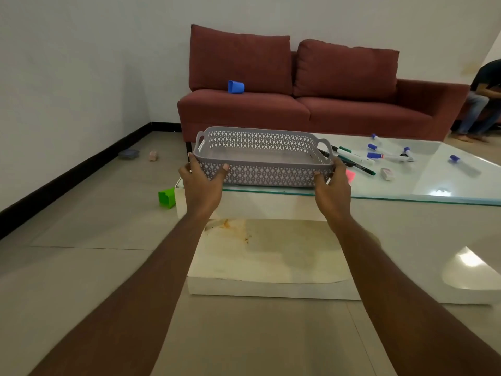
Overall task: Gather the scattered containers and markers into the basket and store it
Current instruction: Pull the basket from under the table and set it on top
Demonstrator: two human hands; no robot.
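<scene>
A grey lattice basket (264,172) sits at the near left corner of the glass table (433,185), with nothing inside it. My left hand (202,183) grips its left end and my right hand (332,185) grips its right end. Several markers (355,157) with blue, green and black caps lie scattered on the glass to the right of the basket. A blue container (235,86) lies tipped on the sofa seat. A green container (167,198) lies on the floor beside the table's left corner. Two small containers (128,154) rest on the floor near the left wall.
A maroon sofa (311,104) stands behind the table. A person (485,99) sits at the far right. A white eraser (387,173) and a pink item (350,176) lie on the glass. The table's white lower shelf (271,253) is under the glass top.
</scene>
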